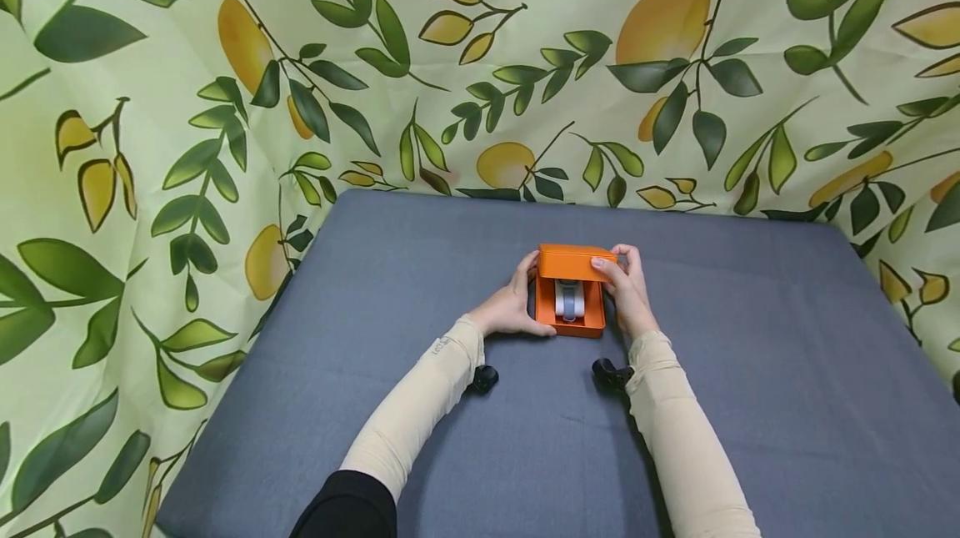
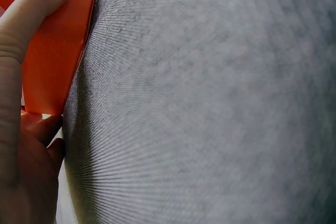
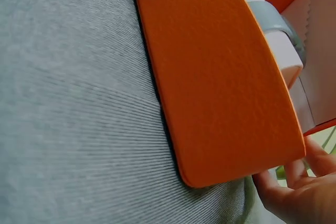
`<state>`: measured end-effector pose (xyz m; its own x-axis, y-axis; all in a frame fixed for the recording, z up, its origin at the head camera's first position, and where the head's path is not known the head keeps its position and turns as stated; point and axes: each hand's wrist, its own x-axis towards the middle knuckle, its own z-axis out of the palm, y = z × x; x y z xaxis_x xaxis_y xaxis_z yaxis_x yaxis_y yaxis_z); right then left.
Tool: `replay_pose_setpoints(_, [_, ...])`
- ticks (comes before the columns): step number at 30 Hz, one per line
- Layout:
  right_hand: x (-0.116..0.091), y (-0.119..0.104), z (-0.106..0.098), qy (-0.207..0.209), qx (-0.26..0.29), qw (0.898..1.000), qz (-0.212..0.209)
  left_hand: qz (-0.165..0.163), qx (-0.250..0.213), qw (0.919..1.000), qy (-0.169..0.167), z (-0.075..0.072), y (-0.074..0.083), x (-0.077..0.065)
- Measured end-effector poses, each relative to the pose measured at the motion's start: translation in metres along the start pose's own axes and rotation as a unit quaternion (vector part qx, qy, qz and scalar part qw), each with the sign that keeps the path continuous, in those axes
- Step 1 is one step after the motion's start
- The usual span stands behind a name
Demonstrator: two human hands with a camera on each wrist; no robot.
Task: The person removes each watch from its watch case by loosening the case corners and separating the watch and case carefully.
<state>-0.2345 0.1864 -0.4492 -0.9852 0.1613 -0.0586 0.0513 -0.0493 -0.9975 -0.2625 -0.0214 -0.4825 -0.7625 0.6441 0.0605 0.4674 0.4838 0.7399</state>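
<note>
An orange watch box (image 1: 594, 310) sits on the grey-blue cloth, its hinged lid (image 1: 576, 258) raised partway. Inside is a white cushion (image 3: 286, 61) with a grey strap (image 3: 270, 17) wrapped round it, probably a watch; its face is not visible. My left hand (image 1: 513, 304) grips the box's left side, thumb at the front lower corner; in the left wrist view that thumb (image 2: 44, 1) lies against the orange wall (image 2: 58, 56). On the lid's right end, my right hand (image 1: 630, 288) pinches with the thumb on the front edge and fingers behind.
Grey-blue cloth (image 1: 420, 271) covers the table around the box. A leaf-and-fruit patterned curtain (image 1: 465, 87) hangs behind and at both sides. Black wrist cameras (image 1: 483, 379) stick out beneath both beige sleeves (image 1: 420, 404).
</note>
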Motion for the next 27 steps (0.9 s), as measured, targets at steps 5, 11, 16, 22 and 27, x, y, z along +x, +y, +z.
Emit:
replay_pose_setpoints(5, [-0.003, 0.002, 0.0, -0.012, 0.005, 1.0, -0.001, -0.005, -0.005, 0.9999, 0.008, 0.002, -0.003, 0.0])
replay_pose_setpoints(11, [-0.014, 0.004, -0.007, -0.06, -0.034, 0.997, 0.022, -0.021, -0.009, 0.9997, -0.001, 0.002, -0.003, 0.0])
replay_pose_setpoints(16, [-0.023, 0.014, -0.011, -0.097, -0.071, 0.993, 0.012, -0.024, -0.02, 0.9995, -0.002, 0.003, -0.004, -0.001])
replay_pose_setpoints(22, [-0.025, 0.018, -0.011, -0.117, -0.077, 0.99, -0.005, -0.025, -0.032, 0.9992, -0.002, 0.002, -0.002, 0.0])
replay_pose_setpoints(27, [-0.023, 0.019, -0.01, -0.122, -0.148, 0.981, 0.012, -0.026, -0.026, 0.9993, -0.001, 0.002, -0.002, 0.001])
